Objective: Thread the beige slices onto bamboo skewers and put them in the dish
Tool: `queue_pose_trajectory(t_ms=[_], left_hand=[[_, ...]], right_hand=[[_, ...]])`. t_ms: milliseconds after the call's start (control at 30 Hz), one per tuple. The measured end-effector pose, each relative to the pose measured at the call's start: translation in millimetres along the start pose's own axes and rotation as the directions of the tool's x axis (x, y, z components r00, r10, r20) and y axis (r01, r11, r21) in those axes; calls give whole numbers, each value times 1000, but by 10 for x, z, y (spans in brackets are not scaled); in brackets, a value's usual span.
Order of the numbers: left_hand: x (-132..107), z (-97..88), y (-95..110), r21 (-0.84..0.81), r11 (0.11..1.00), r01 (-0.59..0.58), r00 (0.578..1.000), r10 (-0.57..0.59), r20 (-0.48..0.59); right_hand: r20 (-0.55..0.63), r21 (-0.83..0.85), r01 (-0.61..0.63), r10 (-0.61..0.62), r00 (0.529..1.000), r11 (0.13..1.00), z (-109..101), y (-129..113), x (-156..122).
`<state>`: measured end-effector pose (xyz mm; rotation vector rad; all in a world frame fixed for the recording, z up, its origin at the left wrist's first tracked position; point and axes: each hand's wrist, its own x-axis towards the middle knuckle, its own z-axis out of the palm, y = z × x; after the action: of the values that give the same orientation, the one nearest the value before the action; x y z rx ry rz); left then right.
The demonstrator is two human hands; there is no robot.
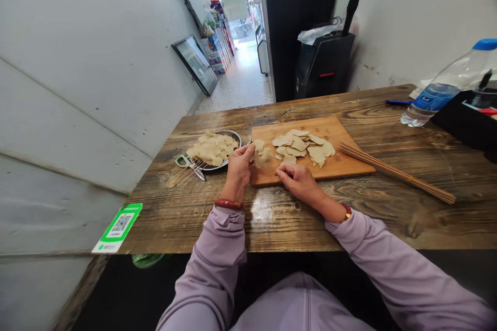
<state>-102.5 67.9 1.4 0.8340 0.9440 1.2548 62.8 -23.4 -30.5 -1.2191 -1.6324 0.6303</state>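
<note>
My left hand (239, 165) is closed around pale, flat food slices (261, 156) held at the left end of a wooden cutting board (341, 163); whether they sit on a skewer I cannot tell. My right hand (297, 178) rests at the board's near edge, fingers curled over one slice (289, 160). A loose pile of the same slices (305, 146) lies in the board's middle. To the left, a metal plate (235, 137) holds skewered slices (212, 149), the thin sticks poking out toward the table's edge.
A bundle of bamboo skewers (396, 171) lies diagonally right of the board. A water bottle (446, 88) and a black box (466, 121) sit far right. A QR-code sticker (118, 227) marks the table's left corner. Behind stand a black cart (324, 64) and a corridor.
</note>
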Motion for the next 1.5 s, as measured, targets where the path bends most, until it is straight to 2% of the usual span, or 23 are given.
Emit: queue_pose_trajectory(t_ms=[167,367,533,733,867,1133,1200,1333,1500], left_hand=[[-14,26,31,-63,996,60,997,-57,54],[-48,75,79,-181,974,132,986,-111,122],[-46,44,56,-131,983,126,979,-102,175],[-35,35,37,-121,989,81,986,-62,155],[-56,58,32,-104,991,85,979,-64,191],[-196,199,-37,-83,978,190,935,-155,318],[-237,244,-74,-93,981,171,939,-133,316],[-281,296,-131,-119,986,114,967,-83,239],[-297,333,-177,-141,989,50,982,-23,189]], right_hand=[[-27,26,-31,32,999,999,17,18,4],[-56,134,-126,135,989,983,27,45,14],[-38,159,-146,154,987,976,19,62,24],[-36,99,-111,115,993,989,9,77,26],[-67,100,-108,115,991,989,-10,76,38],[-127,95,-88,100,987,992,-37,46,51],[-136,80,-71,82,987,994,-30,47,49],[-117,72,-84,92,989,994,-14,56,38],[-111,41,-87,91,990,995,-13,50,26]])
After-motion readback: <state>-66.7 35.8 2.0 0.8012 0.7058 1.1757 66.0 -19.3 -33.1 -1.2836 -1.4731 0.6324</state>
